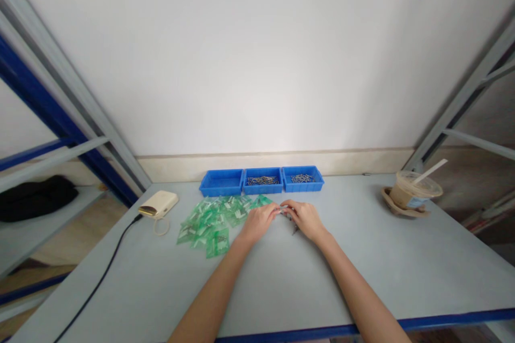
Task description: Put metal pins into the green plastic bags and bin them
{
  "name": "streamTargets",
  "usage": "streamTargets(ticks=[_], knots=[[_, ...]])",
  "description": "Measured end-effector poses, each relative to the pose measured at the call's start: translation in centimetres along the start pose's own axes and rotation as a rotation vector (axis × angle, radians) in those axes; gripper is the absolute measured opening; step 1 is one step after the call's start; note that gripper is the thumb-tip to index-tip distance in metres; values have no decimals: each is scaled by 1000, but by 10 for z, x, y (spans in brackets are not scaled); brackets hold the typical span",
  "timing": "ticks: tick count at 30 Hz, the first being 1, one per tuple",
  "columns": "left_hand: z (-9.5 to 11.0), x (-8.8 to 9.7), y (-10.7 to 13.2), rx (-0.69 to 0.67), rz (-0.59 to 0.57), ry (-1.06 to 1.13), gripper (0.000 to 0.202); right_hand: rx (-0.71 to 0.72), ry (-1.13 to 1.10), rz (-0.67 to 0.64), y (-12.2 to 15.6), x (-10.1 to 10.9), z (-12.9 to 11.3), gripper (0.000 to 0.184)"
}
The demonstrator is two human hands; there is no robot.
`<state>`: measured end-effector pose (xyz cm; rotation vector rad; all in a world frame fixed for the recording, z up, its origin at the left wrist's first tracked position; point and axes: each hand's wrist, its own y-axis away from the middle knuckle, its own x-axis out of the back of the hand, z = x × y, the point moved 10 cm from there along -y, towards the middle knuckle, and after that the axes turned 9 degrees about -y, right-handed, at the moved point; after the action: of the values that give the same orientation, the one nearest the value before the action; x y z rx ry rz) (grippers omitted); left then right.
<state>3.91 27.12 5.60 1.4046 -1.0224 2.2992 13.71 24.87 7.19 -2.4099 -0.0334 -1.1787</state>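
Observation:
My left hand (259,221) and my right hand (307,218) meet over the middle of the table, fingertips pinched close together. Something small and pale shows between them, too small to name. A few loose screws (295,229) lie on the table under my right hand's fingers, partly hidden. Left of my left hand spreads a pile of small green plastic bags (211,220) with metal pieces visible inside; one edge of the pile reaches behind that hand. Beyond the hands stand a blue bin (263,188) with long screws and another blue bin (303,186) with smaller ones.
A third blue bin (221,191), with nothing in it, completes the row by the wall. At left sits a cream-coloured device (161,202) with a black cable (107,273). A drink cup (414,193) with a straw stands in a cardboard holder at right. Metal frames flank the table.

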Motion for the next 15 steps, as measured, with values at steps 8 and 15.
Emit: streamTargets(ticks=[8,15], knots=[[3,3,1,4,-15,-44,27,-43,-23,48,0,4,2,19],[1,1,1,-45,10,-16,27,-81,-131,36,-1,3,4,26]])
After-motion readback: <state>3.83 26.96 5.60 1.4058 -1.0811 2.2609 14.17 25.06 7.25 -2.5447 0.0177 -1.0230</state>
